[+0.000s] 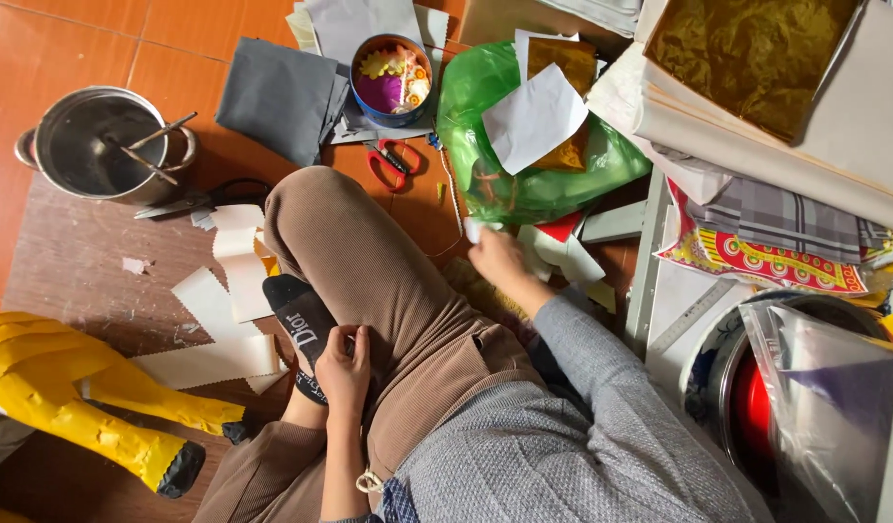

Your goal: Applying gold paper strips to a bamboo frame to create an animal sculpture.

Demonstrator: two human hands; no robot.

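Beside the green bag, your right hand pinched a white scrap; your left hand cupped your socked foot.

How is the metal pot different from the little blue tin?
The pot is bigger than the tin. The pot is shiny grey metal, while the tin is blue. The pot holds only a couple of sticks, while the tin is filled with colourful paper flowers. Both are round, open on top, and sit on the floor.
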